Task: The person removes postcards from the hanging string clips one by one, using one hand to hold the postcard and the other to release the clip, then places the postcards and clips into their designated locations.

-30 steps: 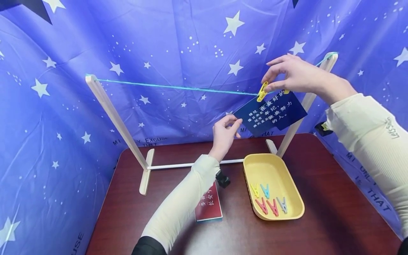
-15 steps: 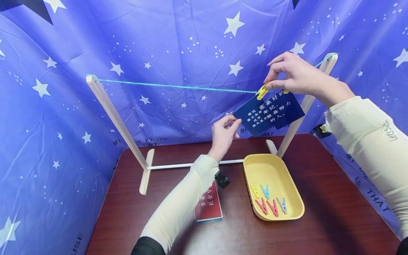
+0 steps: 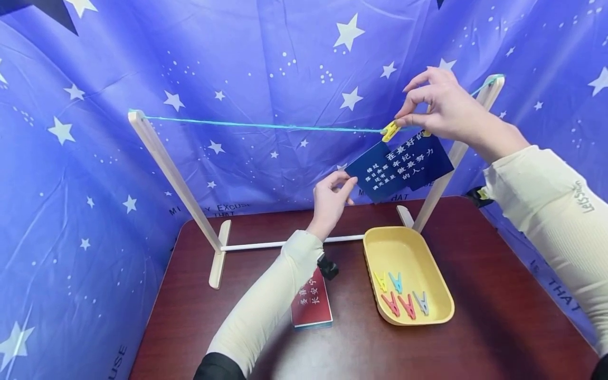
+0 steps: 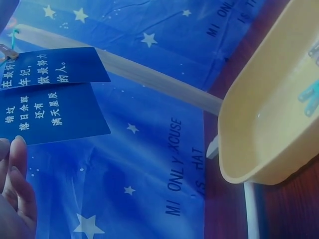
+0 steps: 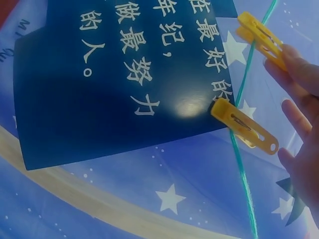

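My left hand [image 3: 330,203] pinches the lower left corner of a dark blue card [image 3: 368,164] with white writing. Another blue card [image 5: 99,124] overlaps it on the right. That one hangs from the turquoise string [image 3: 266,126] by a yellow clothespin [image 5: 243,124]. With thumb and fingertips, my right hand [image 3: 448,105] pinches a second yellow clothespin [image 5: 261,40], whose nose is at the string just above the left card's upper edge. In the left wrist view, the held card [image 4: 60,117] sits below the other card's edge.
Wooden posts [image 3: 166,174] carry the string, with a white rod [image 3: 254,246] between their feet. A yellow tray [image 3: 396,240] with several coloured clothespins [image 3: 407,306] stands on the dark red table [image 3: 185,327]. A red card [image 3: 313,309] tops a stack under my left forearm.
My right hand has risen slightly, and its clothespin has tilted and come up with the string. My left hand has shifted a little left with the card.
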`<act>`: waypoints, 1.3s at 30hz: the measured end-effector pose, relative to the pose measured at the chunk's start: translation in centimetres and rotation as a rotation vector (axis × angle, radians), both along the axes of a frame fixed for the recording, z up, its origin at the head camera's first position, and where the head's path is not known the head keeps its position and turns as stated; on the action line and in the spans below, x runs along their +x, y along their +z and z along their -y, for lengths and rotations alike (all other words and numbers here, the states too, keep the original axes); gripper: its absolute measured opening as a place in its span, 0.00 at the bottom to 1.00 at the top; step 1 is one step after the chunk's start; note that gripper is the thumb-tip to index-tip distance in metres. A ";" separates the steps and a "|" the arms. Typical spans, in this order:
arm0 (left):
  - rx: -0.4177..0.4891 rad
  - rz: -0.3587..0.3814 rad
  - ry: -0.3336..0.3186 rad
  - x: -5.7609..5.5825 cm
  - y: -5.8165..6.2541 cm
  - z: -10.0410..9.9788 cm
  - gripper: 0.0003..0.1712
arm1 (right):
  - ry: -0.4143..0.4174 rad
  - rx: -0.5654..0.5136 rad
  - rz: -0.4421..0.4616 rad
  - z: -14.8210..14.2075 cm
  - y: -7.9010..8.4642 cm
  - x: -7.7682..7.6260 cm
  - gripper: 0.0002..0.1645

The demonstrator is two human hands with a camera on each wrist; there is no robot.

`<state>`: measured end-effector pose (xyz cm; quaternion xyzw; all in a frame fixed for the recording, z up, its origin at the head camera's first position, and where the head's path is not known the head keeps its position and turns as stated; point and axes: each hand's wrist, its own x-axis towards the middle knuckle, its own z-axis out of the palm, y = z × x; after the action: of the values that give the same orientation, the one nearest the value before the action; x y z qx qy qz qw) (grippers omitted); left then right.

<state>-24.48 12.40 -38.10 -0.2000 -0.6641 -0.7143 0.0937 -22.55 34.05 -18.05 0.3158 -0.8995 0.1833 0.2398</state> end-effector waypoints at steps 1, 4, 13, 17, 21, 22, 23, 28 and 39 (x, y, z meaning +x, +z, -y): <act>-0.003 -0.005 0.001 0.0 0.1 0.0 0.07 | 0.001 -0.003 -0.012 0.0 0.2 0.0 0.09; -0.007 -0.022 -0.002 -0.1 0.3 0.2 0.07 | 0.000 -0.005 -0.033 0.1 0.4 0.0 0.08; -0.023 -0.008 -0.016 0.3 -0.2 0.7 0.07 | 0.012 -0.014 -0.074 0.3 0.4 0.4 0.08; -0.021 -0.015 -0.011 0.3 -0.3 0.9 0.07 | 0.000 -0.022 -0.077 0.4 0.6 0.6 0.08; -0.022 -0.015 -0.003 0.3 -0.3 1.2 0.07 | -0.003 -0.030 -0.081 0.4 0.6 0.9 0.08; -0.022 -0.015 -0.003 0.3 -0.4 1.3 0.07 | -0.004 -0.029 -0.084 0.4 0.6 1.0 0.09; -0.023 -0.016 0.000 0.3 -0.4 1.3 0.07 | -0.004 -0.031 -0.087 0.5 0.6 1.0 0.09; -0.022 -0.013 0.009 0.2 -0.7 1.5 0.08 | -0.009 -0.039 -0.103 0.5 0.7 1.2 0.09; -0.018 -0.020 0.018 0.5 -1.0 2.1 0.07 | -0.054 -0.048 -0.107 0.5 1.3 1.9 0.09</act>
<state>-24.02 10.28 -39.09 -0.2019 -0.6712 -0.7055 0.1049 -20.62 33.52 -16.77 0.2948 -0.8890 0.1809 0.2999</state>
